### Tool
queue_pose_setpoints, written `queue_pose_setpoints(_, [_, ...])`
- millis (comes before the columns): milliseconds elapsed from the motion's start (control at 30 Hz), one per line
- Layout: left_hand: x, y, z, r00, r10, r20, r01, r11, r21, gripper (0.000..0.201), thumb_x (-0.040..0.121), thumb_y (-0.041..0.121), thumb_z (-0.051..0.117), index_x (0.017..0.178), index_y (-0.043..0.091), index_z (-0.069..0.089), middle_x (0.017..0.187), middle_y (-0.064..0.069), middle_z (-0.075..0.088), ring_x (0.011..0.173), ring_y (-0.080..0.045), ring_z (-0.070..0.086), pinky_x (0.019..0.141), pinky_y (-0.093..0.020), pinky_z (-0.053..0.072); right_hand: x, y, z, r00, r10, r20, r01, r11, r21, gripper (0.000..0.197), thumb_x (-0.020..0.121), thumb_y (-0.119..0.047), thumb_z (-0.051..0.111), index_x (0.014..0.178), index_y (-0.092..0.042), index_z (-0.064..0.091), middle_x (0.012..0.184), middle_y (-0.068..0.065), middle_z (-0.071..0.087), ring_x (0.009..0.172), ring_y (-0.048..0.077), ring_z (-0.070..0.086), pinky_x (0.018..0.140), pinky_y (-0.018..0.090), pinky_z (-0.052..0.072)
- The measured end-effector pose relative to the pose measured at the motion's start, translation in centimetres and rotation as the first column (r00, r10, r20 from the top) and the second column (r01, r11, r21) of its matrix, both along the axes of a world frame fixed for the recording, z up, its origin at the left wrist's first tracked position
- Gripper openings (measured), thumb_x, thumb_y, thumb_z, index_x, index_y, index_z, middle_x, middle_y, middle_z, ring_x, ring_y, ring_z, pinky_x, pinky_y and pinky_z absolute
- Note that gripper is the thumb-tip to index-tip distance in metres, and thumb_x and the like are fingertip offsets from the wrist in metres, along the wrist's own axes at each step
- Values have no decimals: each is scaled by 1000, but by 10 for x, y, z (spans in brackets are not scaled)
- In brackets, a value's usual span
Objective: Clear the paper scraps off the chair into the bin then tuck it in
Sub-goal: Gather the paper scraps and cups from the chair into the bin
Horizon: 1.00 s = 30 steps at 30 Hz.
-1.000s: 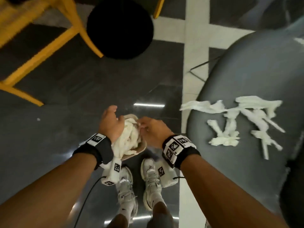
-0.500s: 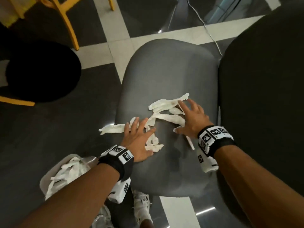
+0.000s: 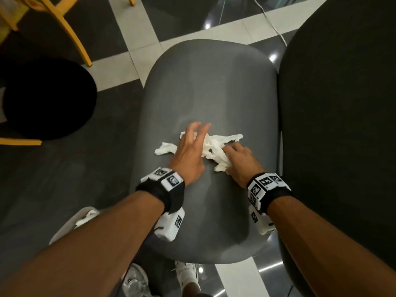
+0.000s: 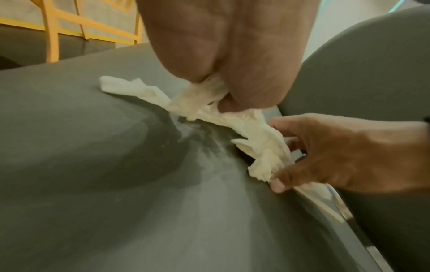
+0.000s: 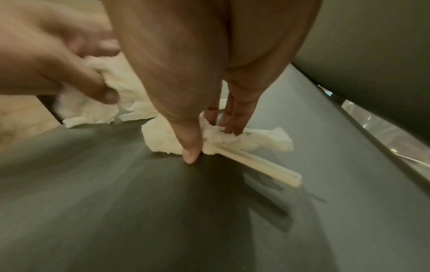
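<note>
Pinching white paper scraps (image 3: 216,146) on the grey chair seat (image 3: 210,86), left hand (image 3: 188,156) and right hand (image 3: 241,162) curl their fingers around the strips.

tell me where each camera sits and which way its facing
Head: above, looking down at the chair, scraps and bin; left hand, right hand, both forearms and shoes show.
Left wrist: low over the seat, looking along the left hand at the scraps; the right hand shows too.
Right wrist: low, looking along the right hand; the left hand shows at left.
All share scraps and seat.
</note>
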<state>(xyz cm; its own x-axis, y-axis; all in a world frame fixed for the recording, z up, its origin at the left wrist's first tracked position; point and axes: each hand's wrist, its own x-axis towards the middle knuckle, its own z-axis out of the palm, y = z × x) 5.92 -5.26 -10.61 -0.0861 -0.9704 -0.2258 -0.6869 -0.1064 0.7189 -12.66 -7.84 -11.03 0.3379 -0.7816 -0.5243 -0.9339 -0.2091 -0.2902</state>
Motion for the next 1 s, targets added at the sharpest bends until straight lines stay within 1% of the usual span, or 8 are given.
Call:
queue_pose_setpoints(67, [-4, -12, -11, 987, -53, 154, 22, 981, 194, 92, 77, -8, 54, 154, 29, 20, 158, -4, 15, 136, -34, 33, 111, -45, 39, 3, 0, 3, 998, -42, 46, 44, 999, -25, 53, 83, -11, 69, 128, -18, 42, 130, 8, 53, 113, 32, 53, 90, 40, 46])
queue_pose_setpoints(200, [2, -9, -30, 980, -108, 169, 75, 979, 192, 56, 84, 0, 55, 136, 21, 50, 138, -8, 38, 121, -35, 43, 103, -43, 40, 12, -8, 8, 1000, -1, 24, 2, 1000, -25, 100, 80, -11, 70, 156, -23, 5, 121, 16, 61, 104, 37, 61, 86, 43, 52])
queue_pose_setpoints(333, [0, 18, -32, 997, -58, 55, 47, 981, 186, 46, 81, -7, 50, 122, 11, 56, 123, -11, 51, 113, -32, 46, 96, -34, 38, 31, -19, 12, 991, 131, -34, -130, 991, 18, 52, 85, -18, 63, 135, -15, 46, 115, 16, 63, 103, 38, 63, 83, 40, 50])
queue_pose_setpoints(433, [10, 39, -24, 951, 266, -156, -229, 948, 223, 35, 78, -6, 49, 108, 9, 60, 109, -11, 60, 103, -30, 57, 90, -39, 48, 56, -5, 16, 986, 165, -5, -165, 986, 28, 42, 90, -26, 62, 125, -5, 55, 115, 17, 64, 103, 38, 63, 85, 40, 51])
queue_pose_setpoints(600, [56, 94, -8, 507, 765, -396, -612, 644, 460, 32, 83, 0, 47, 103, 17, 64, 98, -9, 70, 88, -22, 67, 54, -21, 55, 131, 47, 20, 981, 157, 110, -168, 981, 97, 28, 88, -23, 59, 114, -11, 62, 108, 16, 66, 99, 38, 63, 81, 37, 50])
queue_pose_setpoints(800, [168, 193, -13, 32, 905, -425, -782, 287, 553, 39, 62, 13, 51, 97, 14, 67, 92, -13, 74, 88, -35, 68, 81, -47, 58, 273, 133, 11, 944, 316, 96, -328, 929, 170, 20, 91, -23, 54, 101, -12, 67, 103, 11, 72, 97, 33, 67, 74, 33, 47])
queue_pose_setpoints(900, [219, 248, -29, -124, 914, -387, -751, 169, 638, 20, 73, 13, 48, 88, 10, 61, 80, -10, 63, 83, -31, 58, 71, -40, 50, 342, 181, -15, 937, 346, 56, -349, 902, 254, 23, 89, -19, 53, 103, -11, 68, 104, 11, 72, 98, 32, 69, 80, 36, 55])
queue_pose_setpoints(1000, [265, 297, -69, -233, 899, -370, -634, 148, 759, 27, 84, 16, 42, 90, 9, 67, 86, -13, 67, 92, -34, 62, 80, -39, 53, 394, 226, -60, 925, 379, 6, -359, 871, 335, 25, 91, -17, 53, 110, -7, 65, 112, 13, 70, 102, 32, 68, 78, 34, 53])
